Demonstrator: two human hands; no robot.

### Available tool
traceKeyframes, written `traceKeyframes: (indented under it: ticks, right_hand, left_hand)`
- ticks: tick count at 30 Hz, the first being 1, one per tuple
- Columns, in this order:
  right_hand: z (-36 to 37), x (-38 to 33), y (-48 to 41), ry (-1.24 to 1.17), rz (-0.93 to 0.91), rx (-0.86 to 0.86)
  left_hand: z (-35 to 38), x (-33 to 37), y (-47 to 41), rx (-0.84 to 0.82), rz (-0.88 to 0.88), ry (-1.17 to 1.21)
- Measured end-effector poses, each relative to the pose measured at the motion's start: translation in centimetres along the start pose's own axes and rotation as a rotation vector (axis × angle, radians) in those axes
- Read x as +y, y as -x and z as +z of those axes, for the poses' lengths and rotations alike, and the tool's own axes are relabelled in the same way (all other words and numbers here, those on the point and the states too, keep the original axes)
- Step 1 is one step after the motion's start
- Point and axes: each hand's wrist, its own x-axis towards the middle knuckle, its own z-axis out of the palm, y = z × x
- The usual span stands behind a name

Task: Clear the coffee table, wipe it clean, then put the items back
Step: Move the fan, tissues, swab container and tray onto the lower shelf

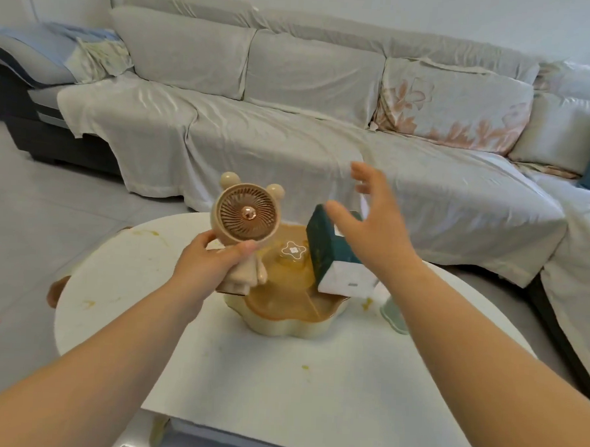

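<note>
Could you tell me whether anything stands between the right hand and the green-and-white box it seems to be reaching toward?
Nothing visible does. The right hand is open and hovers just above and in front of the green-and-white box, which leans on the lidded snack tray. The left hand holds the bear-shaped fan off to the side, clear of that path.

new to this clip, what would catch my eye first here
The bear-shaped fan, gripped in the left hand above the white coffee table. Beside it, the open right hand reaches over a dark green box leaning on an amber-lidded snack tray.
</note>
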Motion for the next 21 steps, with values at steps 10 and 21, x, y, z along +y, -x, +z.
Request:
traceKeyframes:
  ticks: [10, 21]
  right_hand:
    - [-5.6, 14.2, 7.4, -0.127, 0.528, 0.398]
    - [-3.3, 18.3, 8.4, -0.230, 0.718, 0.053]
  left_hand:
    - [1.3, -3.1, -2.9, 0.104, -0.165, -0.008]
    - [2.8, -3.3, -4.4, 0.057, -0.162, -0.087]
